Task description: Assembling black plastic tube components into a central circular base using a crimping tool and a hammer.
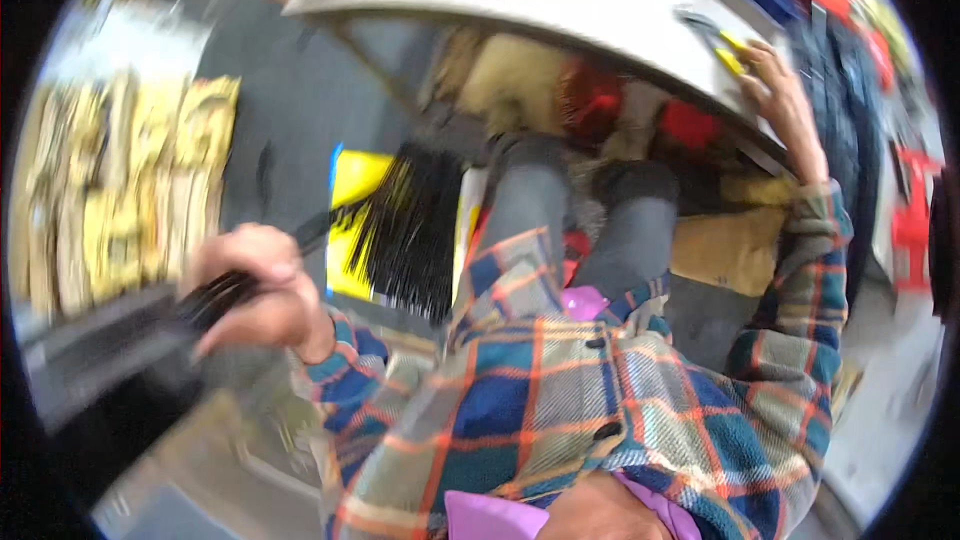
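Observation:
My left hand [260,280] is closed at the left, thumb and fingers around a blurred bunch of thin black strips [215,302]. More thin black strips [415,225], looking like cable ties, lie fanned over a yellow package [360,175] beside my left leg. At the upper right, my right hand [780,105] is on the white tabletop [610,5], with its fingers closed at the yellow handles of a small pair of pliers [725,45]. The pliers' jaws point away from the hand.
Stacked yellowish packs [130,190] stand at the far left. A blurred dark object [110,380] is close beyond my left hand. Under the table are red bundles [590,100] and a brown cardboard piece [730,250]. Dark clothing or bags [840,110] hang or lie beyond my right arm.

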`<state>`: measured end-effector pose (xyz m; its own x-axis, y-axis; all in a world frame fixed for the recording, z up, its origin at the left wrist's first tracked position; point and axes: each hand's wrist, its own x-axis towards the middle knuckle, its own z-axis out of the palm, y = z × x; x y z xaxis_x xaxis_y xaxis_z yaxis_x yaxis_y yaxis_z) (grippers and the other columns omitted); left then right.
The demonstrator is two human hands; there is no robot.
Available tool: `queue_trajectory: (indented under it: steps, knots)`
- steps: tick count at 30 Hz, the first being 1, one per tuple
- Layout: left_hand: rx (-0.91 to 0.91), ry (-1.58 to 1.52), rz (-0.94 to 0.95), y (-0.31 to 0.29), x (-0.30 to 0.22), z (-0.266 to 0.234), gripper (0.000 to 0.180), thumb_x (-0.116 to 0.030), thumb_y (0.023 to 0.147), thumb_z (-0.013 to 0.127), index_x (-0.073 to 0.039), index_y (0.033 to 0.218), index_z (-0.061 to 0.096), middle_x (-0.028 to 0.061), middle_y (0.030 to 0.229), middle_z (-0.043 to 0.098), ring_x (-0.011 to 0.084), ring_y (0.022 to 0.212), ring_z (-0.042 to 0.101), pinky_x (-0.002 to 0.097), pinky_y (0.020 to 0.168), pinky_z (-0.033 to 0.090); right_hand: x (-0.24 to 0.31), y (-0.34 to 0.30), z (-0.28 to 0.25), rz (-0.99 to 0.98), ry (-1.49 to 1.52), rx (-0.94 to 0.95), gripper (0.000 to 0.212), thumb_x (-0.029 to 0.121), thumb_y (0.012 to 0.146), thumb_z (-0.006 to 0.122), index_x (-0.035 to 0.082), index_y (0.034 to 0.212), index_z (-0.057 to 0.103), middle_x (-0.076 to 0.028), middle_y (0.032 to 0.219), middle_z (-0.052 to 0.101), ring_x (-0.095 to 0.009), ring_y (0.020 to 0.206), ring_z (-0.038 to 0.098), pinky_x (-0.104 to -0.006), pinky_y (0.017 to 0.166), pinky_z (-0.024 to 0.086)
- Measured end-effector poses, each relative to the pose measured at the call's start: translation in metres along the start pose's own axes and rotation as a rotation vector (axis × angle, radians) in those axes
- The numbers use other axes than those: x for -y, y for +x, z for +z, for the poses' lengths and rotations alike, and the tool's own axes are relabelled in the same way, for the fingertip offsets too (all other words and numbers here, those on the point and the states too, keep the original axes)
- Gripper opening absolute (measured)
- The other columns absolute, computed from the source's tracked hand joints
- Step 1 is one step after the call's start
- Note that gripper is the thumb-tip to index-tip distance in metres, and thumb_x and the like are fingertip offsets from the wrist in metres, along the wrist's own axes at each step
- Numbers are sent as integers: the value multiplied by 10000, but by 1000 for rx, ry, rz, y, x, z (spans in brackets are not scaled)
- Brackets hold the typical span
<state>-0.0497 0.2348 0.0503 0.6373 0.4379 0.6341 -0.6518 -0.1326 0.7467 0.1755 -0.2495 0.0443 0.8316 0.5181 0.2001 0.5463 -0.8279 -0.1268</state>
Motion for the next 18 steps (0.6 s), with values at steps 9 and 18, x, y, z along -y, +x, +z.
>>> queue_trajectory:
  steps: [9,18]
  knots:
    - [591,885,-810,-114,292,-42,499,-373,895,454,-9,1234,420,220,1019,587,315,970,563,403,800,431,-43,-82,-45,501,-576,-84,450,355,766,623,49,1075,509,-136,1037,502,-303,973,496,-377,799,418]
    - [798,1316,-672,-166,311,-17,745,-468,830,495,-128,1399,155,213,1342,337,434,1258,236,623,966,129,-49,-51,-22,739,-502,9,470,443,764,584,-12,879,549,-183,879,566,-331,868,556,-410,747,449]
